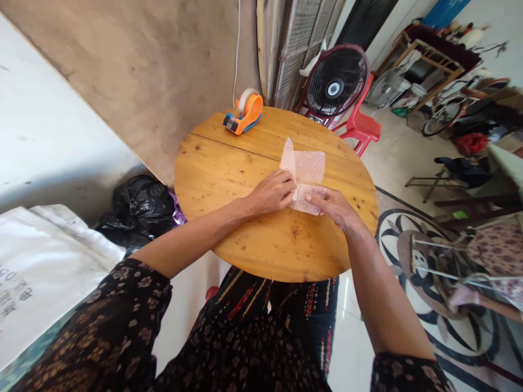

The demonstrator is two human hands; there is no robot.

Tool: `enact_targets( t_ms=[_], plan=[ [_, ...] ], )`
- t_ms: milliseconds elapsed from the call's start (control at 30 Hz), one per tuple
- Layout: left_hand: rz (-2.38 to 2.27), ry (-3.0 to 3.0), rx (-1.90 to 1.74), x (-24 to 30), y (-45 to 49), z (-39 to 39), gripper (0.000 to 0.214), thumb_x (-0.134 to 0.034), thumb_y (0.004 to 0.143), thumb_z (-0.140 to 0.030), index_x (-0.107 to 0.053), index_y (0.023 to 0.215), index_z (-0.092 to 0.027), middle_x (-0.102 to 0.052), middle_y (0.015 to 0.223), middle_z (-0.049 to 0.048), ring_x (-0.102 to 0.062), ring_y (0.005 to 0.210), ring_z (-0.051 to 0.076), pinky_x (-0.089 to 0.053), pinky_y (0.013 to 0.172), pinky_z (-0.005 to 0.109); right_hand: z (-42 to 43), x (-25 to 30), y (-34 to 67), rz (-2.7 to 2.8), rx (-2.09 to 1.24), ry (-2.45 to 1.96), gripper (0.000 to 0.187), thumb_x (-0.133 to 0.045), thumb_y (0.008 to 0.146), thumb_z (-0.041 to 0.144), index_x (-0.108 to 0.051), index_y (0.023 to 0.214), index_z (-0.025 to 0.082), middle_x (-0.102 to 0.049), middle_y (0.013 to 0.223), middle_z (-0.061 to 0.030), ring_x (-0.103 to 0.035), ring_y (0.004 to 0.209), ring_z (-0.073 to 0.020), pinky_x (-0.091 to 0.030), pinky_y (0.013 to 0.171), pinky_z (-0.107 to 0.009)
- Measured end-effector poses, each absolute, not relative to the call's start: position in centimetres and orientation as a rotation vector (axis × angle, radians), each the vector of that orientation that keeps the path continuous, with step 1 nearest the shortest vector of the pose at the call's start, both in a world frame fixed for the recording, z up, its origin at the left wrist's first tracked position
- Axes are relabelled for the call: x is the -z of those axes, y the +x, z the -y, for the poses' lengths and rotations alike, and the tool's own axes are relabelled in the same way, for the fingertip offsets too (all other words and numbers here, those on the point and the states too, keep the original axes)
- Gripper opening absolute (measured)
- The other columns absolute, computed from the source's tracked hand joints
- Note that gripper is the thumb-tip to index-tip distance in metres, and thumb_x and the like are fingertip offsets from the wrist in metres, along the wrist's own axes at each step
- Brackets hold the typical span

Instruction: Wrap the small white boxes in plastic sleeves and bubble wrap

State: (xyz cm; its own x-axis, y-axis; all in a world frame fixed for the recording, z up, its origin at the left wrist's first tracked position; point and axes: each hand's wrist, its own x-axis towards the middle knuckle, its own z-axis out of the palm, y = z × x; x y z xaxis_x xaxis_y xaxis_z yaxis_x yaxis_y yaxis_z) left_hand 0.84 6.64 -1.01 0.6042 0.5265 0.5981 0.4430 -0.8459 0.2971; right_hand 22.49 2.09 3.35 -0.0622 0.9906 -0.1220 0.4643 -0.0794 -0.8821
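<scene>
A clear, pinkish sheet of bubble wrap [309,166] lies folded on the round wooden table [253,228], one narrow flap sticking up at its left. My left hand [274,191] is closed with its fingers curled at the left edge of the wrap, pinching it. On the near folded part, my right hand [330,206] grips the wrap, thumb on top and fingers partly hidden beneath or behind it. Whether anything lies inside the wrap cannot be seen. An orange tape dispenser [250,114] with a roll of tape stands at the far left of the tabletop.
Behind the table stand a black fan [337,81] and a red plastic chair [363,126]. Black plastic bags [141,209] and a white sack [44,272] are at the left. Another person's arm [500,307] shows at the lower right, beside a metal-framed stool.
</scene>
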Motion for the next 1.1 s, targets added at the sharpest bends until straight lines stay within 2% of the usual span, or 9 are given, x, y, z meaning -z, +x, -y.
enact_targets(
  t_ms=[167, 367, 500, 667, 800, 1100],
  plan=[
    [-0.822, 2.696, -1.056, 0.9, 0.8, -6.5, 0.02, -0.047, 0.091, -0.015, -0.067, 0.092, -0.015, -0.064, 0.103, 0.0135, -0.056, 0.096, 0.023, -0.049, 0.087, 0.039, -2.3, -2.2, 22.4, 1.471, -1.108, -1.577, 0.04, -0.074, 0.069, 0.059, -0.067, 0.064, 0.02, -0.052, 0.052, 0.0033, -0.041, 0.048, -0.0109, -0.031, 0.043, -0.025],
    [-0.822, 2.705, -1.062, 0.7, 0.7, -6.5, 0.02, -0.047, 0.091, -0.015, -0.067, 0.091, -0.015, -0.064, 0.102, 0.0129, -0.056, 0.094, 0.023, -0.049, 0.088, 0.037, -2.5, -1.5, 21.5, 1.383, -1.038, -1.602, 0.03, -0.071, 0.064, 0.05, -0.064, 0.062, 0.021, -0.047, 0.048, 0.0056, -0.034, 0.044, -0.0093, -0.024, 0.042, -0.027],
    [-0.805, 2.704, -1.055, 0.7, 0.7, -6.5, 0.021, -0.047, 0.092, -0.016, -0.068, 0.091, -0.014, -0.064, 0.102, 0.0131, -0.056, 0.096, 0.023, -0.049, 0.089, 0.037, -2.4, -1.0, 21.4, 1.385, -0.893, -1.691, 0.029, -0.07, 0.064, 0.043, -0.052, 0.054, 0.022, -0.043, 0.047, 0.0065, -0.033, 0.045, -0.0085, -0.024, 0.044, -0.026],
    [-0.808, 2.686, -1.053, 0.8, 0.8, -6.6, 0.02, -0.048, 0.092, -0.016, -0.067, 0.091, -0.015, -0.064, 0.103, 0.0128, -0.056, 0.098, 0.023, -0.049, 0.09, 0.038, -2.6, -0.6, 21.1, 1.417, -0.75, -1.742, 0.024, -0.07, 0.062, 0.038, -0.053, 0.058, 0.022, -0.046, 0.054, 0.0059, -0.037, 0.051, -0.0092, -0.028, 0.048, -0.027],
    [-0.805, 2.691, -1.043, 0.9, 0.8, -6.6, 0.023, -0.048, 0.092, -0.015, -0.068, 0.102, -0.015, -0.065, 0.105, 0.0124, -0.057, 0.099, 0.023, -0.049, 0.091, 0.037, -2.9, -0.2, 21.0, 1.384, -0.753, -1.712, 0.023, -0.07, 0.061, 0.038, -0.052, 0.065, 0.023, -0.05, 0.058, 0.0059, -0.04, 0.053, -0.0106, -0.032, 0.051, -0.027],
    [-0.781, 2.786, -0.961, 0.9, 0.6, -6.7, 0.031, -0.049, 0.092, -0.014, -0.073, 0.11, -0.02, -0.063, 0.11, 0.0115, -0.055, 0.104, 0.023, -0.048, 0.091, 0.037, -3.1, -0.1, 20.9, 1.356, -0.665, -1.739, 0.03, -0.07, 0.058, 0.033, -0.049, 0.078, 0.025, -0.046, 0.056, 0.0102, -0.037, 0.049, -0.0102, -0.032, 0.049, -0.026]
  ],
)
